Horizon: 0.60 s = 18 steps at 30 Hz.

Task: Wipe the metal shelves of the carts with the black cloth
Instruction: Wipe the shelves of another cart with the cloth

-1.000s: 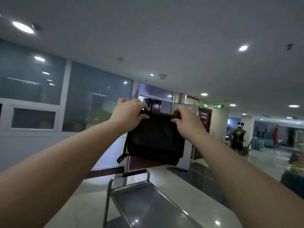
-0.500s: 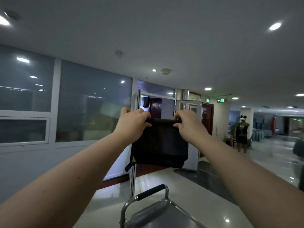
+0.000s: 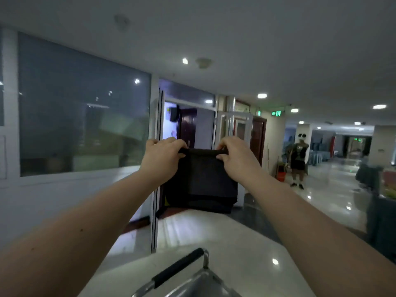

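The black cloth [image 3: 201, 185] hangs near the middle of the view, held up in the air at arm's length: a soft, matte, folded fabric, roughly rectangular, its top edge pulled into a taut straight band and its lower folds sagging in layered pleats. A sliver of yellow shows at its eight o'clock corner. The left hand [image 3: 162, 159] grips the top edge's nine o'clock end, fingers [image 3: 175, 144] curled over the hem with the thumb pinching from below; the right hand [image 3: 237, 159] grips the three o'clock end the same way, fingers [image 3: 227, 144] clenched over the band. Both bare forearms stretch out from the lower corners. At six o'clock, well below the cloth and apart from it, sits the cart [image 3: 199, 286] — a smooth, brushed-metal shelf corner with a bent chrome tube carrying a black grip handle [image 3: 177, 267]. The floor [image 3: 225, 232] is glossy pale stone mirroring the ceiling lights. At nine o'clock a large dark glass window [image 3: 83, 125] sits in a pale frame; at three o'clock, far down the hall, a person [image 3: 299, 159] stands.
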Tool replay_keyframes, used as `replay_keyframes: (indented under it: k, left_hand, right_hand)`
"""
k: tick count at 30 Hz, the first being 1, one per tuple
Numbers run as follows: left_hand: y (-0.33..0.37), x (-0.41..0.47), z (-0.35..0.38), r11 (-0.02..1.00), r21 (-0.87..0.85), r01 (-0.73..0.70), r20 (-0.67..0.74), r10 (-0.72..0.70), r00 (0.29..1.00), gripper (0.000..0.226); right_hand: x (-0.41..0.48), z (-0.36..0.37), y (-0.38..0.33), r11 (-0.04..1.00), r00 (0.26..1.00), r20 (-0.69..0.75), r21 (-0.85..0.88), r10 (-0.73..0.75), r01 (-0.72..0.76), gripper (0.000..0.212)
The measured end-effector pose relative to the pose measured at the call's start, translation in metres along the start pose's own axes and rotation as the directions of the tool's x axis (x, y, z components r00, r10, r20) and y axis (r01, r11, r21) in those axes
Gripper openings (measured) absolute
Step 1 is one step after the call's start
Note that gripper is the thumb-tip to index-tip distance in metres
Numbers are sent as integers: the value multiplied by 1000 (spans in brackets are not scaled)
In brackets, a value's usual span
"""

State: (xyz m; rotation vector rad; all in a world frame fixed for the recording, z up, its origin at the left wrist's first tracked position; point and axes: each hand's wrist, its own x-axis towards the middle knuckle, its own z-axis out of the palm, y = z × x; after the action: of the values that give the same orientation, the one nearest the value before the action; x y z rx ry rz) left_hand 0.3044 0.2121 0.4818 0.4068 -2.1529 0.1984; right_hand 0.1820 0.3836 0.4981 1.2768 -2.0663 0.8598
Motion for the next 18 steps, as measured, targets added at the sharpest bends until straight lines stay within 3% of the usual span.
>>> replay_keyframes:
  k: [6,11,18]
  left_hand:
    - [-49,-55,154,995,-103,14,253,13,967,19]
    - [-94,-102,257,977,-210,-38,389,119,913,21]
    - [-182,-134,335,887,-455,-81,425,297,855,18]
  right_hand:
    - [-39,157,59,967,961,116,14,251,-254,6]
    - [-83,263,92,937,920,186,-10,345,-350,9]
    - [-115,354,77,877,847,285,41,449,-479,15]
